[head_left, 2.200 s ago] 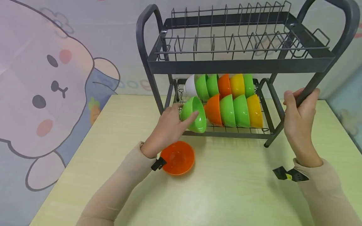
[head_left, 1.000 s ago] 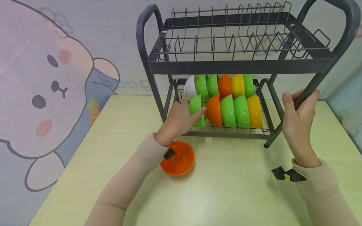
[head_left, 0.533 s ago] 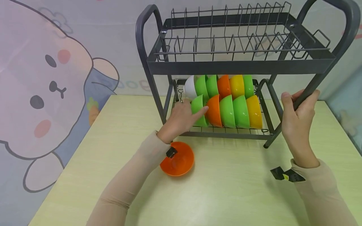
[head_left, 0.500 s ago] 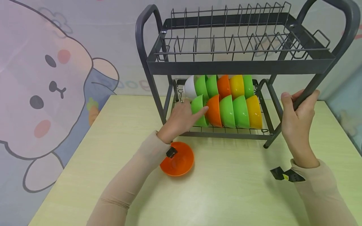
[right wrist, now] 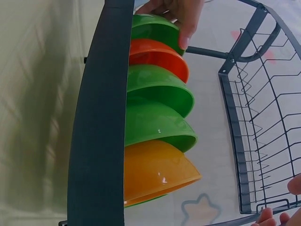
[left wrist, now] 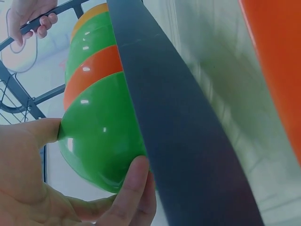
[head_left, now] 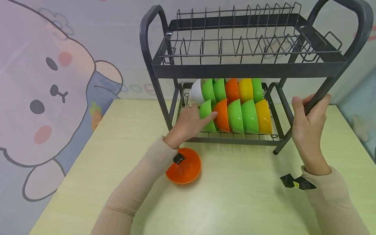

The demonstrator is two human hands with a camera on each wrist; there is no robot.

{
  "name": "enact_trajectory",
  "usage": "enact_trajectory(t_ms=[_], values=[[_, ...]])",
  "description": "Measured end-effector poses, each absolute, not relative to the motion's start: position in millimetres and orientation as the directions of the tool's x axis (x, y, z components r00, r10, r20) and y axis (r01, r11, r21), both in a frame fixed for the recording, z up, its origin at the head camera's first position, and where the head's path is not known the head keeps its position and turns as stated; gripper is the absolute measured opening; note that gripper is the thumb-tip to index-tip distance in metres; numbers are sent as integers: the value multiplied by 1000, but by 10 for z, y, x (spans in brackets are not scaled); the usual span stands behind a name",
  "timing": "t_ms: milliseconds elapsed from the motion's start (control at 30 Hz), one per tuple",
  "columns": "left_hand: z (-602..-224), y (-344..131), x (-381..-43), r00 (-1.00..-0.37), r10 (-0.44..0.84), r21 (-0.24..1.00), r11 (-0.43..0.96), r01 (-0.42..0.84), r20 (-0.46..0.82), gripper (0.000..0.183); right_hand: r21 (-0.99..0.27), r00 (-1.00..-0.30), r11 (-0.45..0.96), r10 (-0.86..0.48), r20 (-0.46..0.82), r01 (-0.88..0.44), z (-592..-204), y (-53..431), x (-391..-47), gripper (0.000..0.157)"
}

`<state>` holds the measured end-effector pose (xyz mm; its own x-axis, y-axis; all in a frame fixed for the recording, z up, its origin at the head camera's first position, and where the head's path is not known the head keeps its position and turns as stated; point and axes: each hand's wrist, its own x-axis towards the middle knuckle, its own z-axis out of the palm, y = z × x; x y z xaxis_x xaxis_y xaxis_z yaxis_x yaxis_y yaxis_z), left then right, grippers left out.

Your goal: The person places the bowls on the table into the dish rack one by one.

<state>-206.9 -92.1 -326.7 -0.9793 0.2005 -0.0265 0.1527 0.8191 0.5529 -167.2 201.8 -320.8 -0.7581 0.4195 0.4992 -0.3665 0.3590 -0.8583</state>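
My left hand (head_left: 189, 123) holds a green bowl (head_left: 207, 112) at the left end of the front row on the lower tier of a black dish rack (head_left: 249, 70). The left wrist view has thumb and fingers spread around this bowl's (left wrist: 101, 134) outside. On its side, the bowl nests against an orange bowl (head_left: 222, 116). Two more green bowls and a yellow bowl (head_left: 263, 117) follow to the right. My right hand (head_left: 311, 130) grips the rack's right front post. The left fingertips behind the green bowl are hidden in the head view.
A loose orange bowl (head_left: 188, 166) sits open side up on the table (head_left: 235, 195), under my left wrist. Behind the front row stand a white bowl (head_left: 196, 91) and several coloured ones. The wire upper tier (head_left: 235, 42) overhangs them. A cartoon backdrop (head_left: 67, 107) hangs behind.
My left hand has moved the green bowl right and into the rack, up against the orange bowl. Over the last half second it has barely moved. The right hand keeps its grip on the post.
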Motion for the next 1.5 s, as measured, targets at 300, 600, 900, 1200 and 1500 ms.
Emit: enact_trajectory(t_ms=[300,600,900,1200,1500], values=[[-3302,-937,-2093,-974,224,581,795,173,-16,87,-862,-763,331,412,498,-383,-3216,2015,-1666,10],[-3320,-958,-2136,-964,265,604,768,213,3,80,-861,-762,321,409,502,-394,-3213,2020,-1674,10],[-3309,-986,-2139,-957,291,666,715,215,-3,85,-893,-795,137,413,445,-429,-3221,2038,-1664,15],[-3305,-1074,-2056,-954,298,673,711,205,-24,85,-880,-736,122,501,455,-460,-3246,2028,-1581,47],[-3262,-1179,-1878,-944,329,684,688,244,6,83,-648,-471,118,591,655,-752,-3134,1803,-1426,37]])
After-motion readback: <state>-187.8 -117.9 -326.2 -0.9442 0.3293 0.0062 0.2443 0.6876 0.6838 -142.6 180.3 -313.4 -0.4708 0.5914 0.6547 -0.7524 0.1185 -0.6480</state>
